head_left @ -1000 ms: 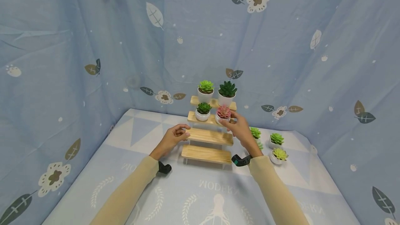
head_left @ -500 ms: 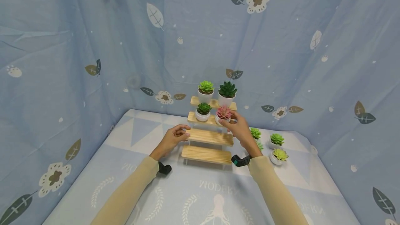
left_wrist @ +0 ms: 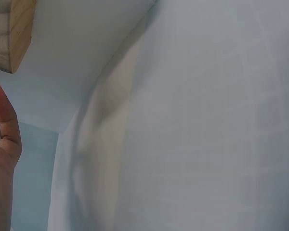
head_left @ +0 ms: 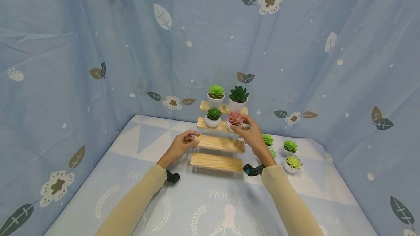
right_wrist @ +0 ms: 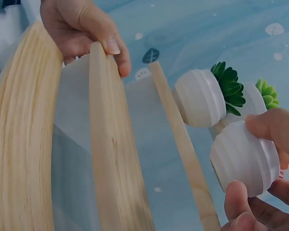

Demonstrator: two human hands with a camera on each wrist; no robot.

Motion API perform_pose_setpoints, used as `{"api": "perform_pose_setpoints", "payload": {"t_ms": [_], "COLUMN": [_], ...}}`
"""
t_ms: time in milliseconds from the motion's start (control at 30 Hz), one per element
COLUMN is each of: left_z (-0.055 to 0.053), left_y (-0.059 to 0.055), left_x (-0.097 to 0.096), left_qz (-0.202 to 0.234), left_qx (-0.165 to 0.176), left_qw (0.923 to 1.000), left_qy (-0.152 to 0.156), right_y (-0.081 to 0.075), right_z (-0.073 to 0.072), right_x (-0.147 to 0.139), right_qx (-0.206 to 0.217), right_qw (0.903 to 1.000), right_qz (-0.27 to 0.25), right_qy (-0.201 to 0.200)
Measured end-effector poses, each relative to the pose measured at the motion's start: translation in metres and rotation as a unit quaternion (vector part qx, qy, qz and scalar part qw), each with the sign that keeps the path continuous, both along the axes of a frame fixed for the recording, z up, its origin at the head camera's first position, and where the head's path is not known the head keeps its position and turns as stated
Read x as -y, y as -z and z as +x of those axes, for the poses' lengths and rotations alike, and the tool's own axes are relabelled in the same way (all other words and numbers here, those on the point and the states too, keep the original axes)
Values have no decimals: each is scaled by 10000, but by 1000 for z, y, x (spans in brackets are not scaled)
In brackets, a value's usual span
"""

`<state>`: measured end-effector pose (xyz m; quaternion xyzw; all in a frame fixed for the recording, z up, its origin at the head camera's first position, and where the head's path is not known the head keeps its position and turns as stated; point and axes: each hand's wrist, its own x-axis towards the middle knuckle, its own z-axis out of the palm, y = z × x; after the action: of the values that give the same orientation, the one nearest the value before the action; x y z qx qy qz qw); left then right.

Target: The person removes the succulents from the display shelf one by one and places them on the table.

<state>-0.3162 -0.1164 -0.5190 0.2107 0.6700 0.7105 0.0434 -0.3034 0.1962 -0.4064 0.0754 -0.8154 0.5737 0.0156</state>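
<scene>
A tiered wooden plant stand stands on the table. My left hand grips the left end of its second-lowest board; in the right wrist view the thumb lies against that board's edge. My right hand holds a pink succulent in a white pot at the right of the second board from the top, fingers and thumb around the pot. Beside it sits a dark green succulent in a white pot. On the top board are a light green succulent and a larger dark green one.
To the right of the stand, several potted succulents are on the table, among them a green one and a yellow-green one. The right forearm partly hides others. A blue patterned curtain hangs behind and at both sides.
The pink succulent has shifted very slightly to the right in my right hand. My left hand stays in place on the stand.
</scene>
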Motion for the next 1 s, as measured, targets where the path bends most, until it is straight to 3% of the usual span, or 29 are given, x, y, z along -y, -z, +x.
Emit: {"api": "perform_pose_setpoints", "payload": {"t_ms": [1000], "left_z": [0], "left_y": [-2], "left_x": [-1], "left_qz": [-14], "left_qx": [32], "left_qw": [10000], "left_qy": [-16], "right_y": [-3], "right_z": [29], "right_x": [-29], "right_qx": [-189], "right_qw": [9997], "right_qz": [94], "right_qy": [94]}}
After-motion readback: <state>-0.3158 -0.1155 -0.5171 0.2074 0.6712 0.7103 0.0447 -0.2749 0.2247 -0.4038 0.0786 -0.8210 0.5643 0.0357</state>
